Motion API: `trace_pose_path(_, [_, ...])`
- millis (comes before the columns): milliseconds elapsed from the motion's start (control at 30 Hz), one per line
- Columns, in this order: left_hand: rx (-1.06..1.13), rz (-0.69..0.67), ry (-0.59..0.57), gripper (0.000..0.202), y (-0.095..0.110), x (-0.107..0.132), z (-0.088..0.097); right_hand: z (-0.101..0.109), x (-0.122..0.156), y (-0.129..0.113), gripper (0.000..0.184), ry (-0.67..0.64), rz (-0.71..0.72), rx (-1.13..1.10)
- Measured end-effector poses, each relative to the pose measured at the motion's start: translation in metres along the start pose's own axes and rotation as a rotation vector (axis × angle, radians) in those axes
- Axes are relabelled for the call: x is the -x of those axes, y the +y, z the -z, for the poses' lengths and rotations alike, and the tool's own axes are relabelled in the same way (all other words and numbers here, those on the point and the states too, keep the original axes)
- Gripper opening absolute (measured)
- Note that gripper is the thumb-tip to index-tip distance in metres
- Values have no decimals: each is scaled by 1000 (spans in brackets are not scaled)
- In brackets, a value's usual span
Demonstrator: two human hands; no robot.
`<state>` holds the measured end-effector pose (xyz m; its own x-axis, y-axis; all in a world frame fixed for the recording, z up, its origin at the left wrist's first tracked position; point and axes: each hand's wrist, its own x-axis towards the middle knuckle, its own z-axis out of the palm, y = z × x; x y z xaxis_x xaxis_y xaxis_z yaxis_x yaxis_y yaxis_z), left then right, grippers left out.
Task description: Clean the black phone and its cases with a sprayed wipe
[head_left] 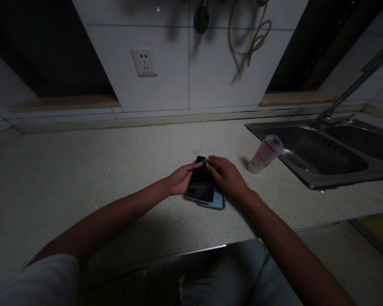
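The fingers of the left hand (182,178) lie close together and nearly straight, their tips (198,164) against the upper left edge of a black smartphone (200,182); in the dim light, you cannot tell whether they are gripping it. The fingers of the right hand (227,177) are bent and curl over the phone's upper right corner, their tips (210,161) pressing on it, so that hand has hold of it from the other side.

Directly under the fingers, the phone lies flat and slightly skewed on a pale blue phone (218,200), whose edge shows past its lower right side. Both lie on a speckled cream stone countertop (115,170).

Just beyond the right fingers, a translucent plastic cup (264,154) with red print lies on its side near a stainless steel double sink (309,155), with a tall faucet (351,95) behind it. Farther ahead of the fingers, a wall socket (144,63) sits on white tile, and a looped tan hose (250,40) hangs to its right. Behind the hands, a white sleeve (35,280) covers the left upper arm.
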<state>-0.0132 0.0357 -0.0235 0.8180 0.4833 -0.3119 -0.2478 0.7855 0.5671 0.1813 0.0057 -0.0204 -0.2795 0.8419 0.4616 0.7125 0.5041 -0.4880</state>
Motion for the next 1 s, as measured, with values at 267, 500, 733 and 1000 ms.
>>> trace_pose_path(267, [-10, -8, 1, 42, 0, 1, -1, 1, 0, 0, 34, -4, -1, -9])
trace_pose_path(500, [-11, 4, 13, 42, 0, 2, -2, 1, 0, -1, 34, -9, -3, -2])
trace_pose_path(733, [-15, -2, 27, 42, 0, 2, -3, 2, 0, -1, 34, -5, 2, -9])
trace_pose_path(1000, [5, -8, 39, 40, 0, 1, -3, 2, 0, -2, 35, -3, -4, -10])
